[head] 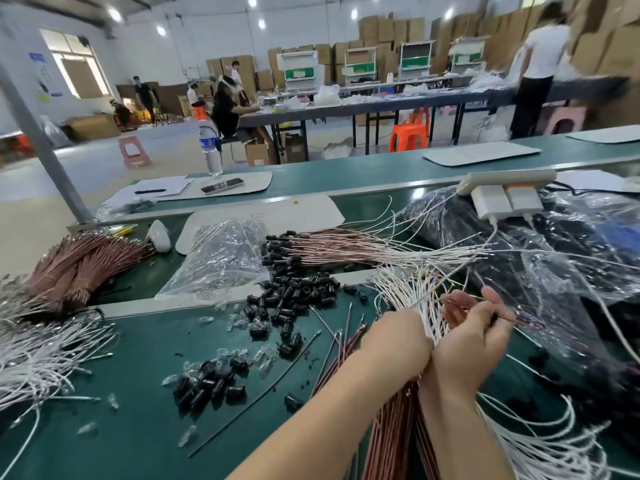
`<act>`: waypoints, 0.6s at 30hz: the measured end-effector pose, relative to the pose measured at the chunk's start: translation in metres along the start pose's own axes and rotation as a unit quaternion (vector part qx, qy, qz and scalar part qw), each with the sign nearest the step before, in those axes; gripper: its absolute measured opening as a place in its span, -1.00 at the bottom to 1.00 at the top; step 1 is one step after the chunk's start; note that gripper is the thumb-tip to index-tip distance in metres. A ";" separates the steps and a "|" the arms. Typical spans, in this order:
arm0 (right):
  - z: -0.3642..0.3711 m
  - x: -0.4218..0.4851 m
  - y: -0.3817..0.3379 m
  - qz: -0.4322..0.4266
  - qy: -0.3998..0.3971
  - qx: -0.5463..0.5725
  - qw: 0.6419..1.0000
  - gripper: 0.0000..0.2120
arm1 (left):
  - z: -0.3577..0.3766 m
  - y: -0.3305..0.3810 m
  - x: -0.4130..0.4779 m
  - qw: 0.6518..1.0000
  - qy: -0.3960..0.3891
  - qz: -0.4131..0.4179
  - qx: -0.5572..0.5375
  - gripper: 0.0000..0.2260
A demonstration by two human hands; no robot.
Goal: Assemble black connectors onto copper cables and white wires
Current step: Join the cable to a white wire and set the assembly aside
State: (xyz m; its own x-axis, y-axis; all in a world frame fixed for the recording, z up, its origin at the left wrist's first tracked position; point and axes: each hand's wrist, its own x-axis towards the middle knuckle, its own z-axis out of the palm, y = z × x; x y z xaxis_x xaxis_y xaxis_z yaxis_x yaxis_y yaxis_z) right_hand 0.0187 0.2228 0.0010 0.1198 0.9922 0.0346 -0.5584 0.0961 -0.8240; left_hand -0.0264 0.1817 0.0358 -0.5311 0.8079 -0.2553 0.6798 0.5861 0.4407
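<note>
**A:** Hands first. What do we log?

**B:** Left hand (pixel 394 339) sits at 5 o'clock of the frame. We see its grip curled round the white wires (pixel 412 299) where they fan out toward 12. The fingertips are hidden behind the hand. Right hand (pixel 476 344) touches it at the wrist, on its 3 o'clock side.

**A:** Right grip?

**B:** A narrow pinch. Thumb and fingers hold one thin copper cable (pixel 512 319), which runs off toward 3 o'clock.

**A:** The rest of the copper?

**B:** We mark the copper cables (pixel 394 434) as a bunch passing under both wrists and running to 6 o'clock. A second copper bundle (pixel 79 265) lies at 9 o'clock of the frame, well apart from the hands.

**A:** Connectors?

**B:** The black connectors (pixel 294 294) are a loose heap on the counter (pixel 138 358), at 10 o'clock of the left hand. A smaller cluster (pixel 211 382) lies at its 8 o'clock, mixed with little clear parts (pixel 239 355). Neither hand touches them.

**A:** Any fitted ones?

**B:** Yes, the fitted bundle (pixel 346 247) at 12 o'clock of the heap. It has black ends toward 9 and mixed white and copper leads pointing to 3.

**A:** Anything else?

**B:** A loose white pile (pixel 38 358) at the 9 o'clock edge. A clear bag (pixel 221 261) just beside the heap at its 10 o'clock. A power strip (pixel 505 178) at 1 o'clock, lying on a big plastic sack (pixel 561 244). A water bottle (pixel 210 147) upright at 11 o'clock.
</note>
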 end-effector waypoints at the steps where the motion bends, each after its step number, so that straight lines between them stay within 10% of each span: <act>1: 0.000 0.000 0.000 0.002 0.000 0.002 1.000 -0.80 | 0.000 -0.001 0.003 1.000 -0.013 -0.006 -0.018 -0.65; 18: 0.012 0.006 -0.053 -0.038 0.023 0.046 0.998 -0.83 | -0.026 0.014 0.001 0.944 -0.007 0.056 -0.325 -0.80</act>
State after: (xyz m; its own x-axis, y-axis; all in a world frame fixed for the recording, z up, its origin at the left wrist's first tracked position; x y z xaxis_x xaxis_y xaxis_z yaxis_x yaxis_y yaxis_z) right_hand 0.0394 0.2243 0.0515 0.2007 0.9774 0.0666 -0.6198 0.1793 -0.7640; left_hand -0.0304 0.1890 0.0642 -0.4653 0.8656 -0.1853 0.2748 0.3402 0.8993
